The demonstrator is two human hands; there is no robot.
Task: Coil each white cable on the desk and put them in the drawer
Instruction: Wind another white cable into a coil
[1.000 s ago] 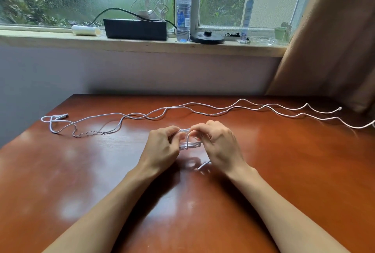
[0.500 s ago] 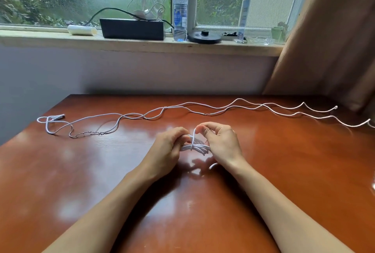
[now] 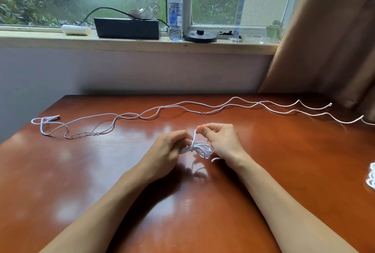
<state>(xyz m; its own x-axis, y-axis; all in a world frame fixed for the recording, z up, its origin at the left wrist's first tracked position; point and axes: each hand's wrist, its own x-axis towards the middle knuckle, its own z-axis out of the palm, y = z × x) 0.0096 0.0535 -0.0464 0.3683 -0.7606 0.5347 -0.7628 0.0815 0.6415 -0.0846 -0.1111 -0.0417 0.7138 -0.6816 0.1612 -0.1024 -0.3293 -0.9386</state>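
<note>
Coiling of one cable looks nearly finished. Near the middle of the desk (image 3: 97,175), a little toward its near edge, both hands hold a small coil (image 3: 203,149) of white cable just above the wood. The left hand (image 3: 168,148) has its fingers curled round the left end of the bundle. The right hand (image 3: 222,141) pinches one strand between thumb and forefinger. This strand rises from the waist of the bundle up to the fingertips, so I judge that the tail is being wound round the loops to bind them. A short loose end (image 3: 216,159) sticks out beside the right wrist.

Much is left. Two long white cables (image 3: 125,114) lie uncoiled along the far edge of the desk. They run in waves from near the far left corner to the right edge and cross each other in some places. One plug (image 3: 53,117) lies near the left edge.

At the right edge a white looped shape (image 3: 372,175) is cut by the frame. It may be a coil already made, but I cannot tell.

No drawer is in view, so nothing can be said about what is inside it. By my judgement, less than half of the work is done.
</note>
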